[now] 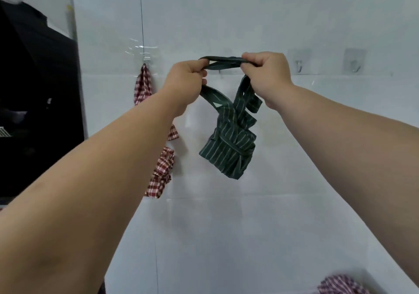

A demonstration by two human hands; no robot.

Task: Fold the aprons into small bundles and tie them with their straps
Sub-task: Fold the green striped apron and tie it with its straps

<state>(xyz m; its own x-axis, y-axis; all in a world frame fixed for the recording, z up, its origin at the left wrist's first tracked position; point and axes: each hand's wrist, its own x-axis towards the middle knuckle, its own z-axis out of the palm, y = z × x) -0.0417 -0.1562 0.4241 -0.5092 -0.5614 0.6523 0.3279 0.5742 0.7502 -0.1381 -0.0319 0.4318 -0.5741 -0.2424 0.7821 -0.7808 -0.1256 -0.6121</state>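
Head view: left hand [187, 80], right hand [267, 71] fingers pinching strap loop [223, 63] of green striped apron bundle [229, 150].

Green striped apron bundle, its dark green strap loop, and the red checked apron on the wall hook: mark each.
Green striped apron bundle [229, 152]: head view, folded body.
Dark green strap loop [226, 59]: head view, middle of the top band.
Red checked apron [143, 85]: head view, upper hanging part.
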